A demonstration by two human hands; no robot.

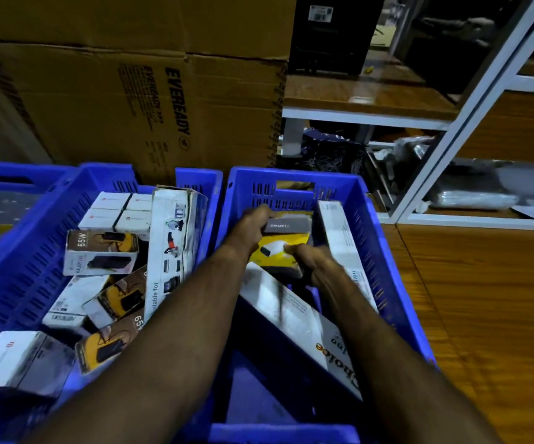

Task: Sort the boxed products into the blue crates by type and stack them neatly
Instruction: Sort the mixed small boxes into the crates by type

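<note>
Both my hands reach into the right blue crate (384,238). My left hand (252,224) grips the far end of a yellow and grey boxed product (278,248); my right hand (312,262) grips its near end. A long white box (294,318) lies slanted under my right forearm, and another long white box (339,241) leans on the crate's right wall. The left blue crate (28,245) holds several small white boxes (115,209), yellow "65W" boxes (99,251) and a tall white box (172,238) standing upright.
Large brown cardboard cartons (137,91) are stacked behind the crates. A white metal rack with wooden shelves (371,100) stands at the right, with bags and wrapped goods on it. A wooden surface (483,315) runs along the right of the crate.
</note>
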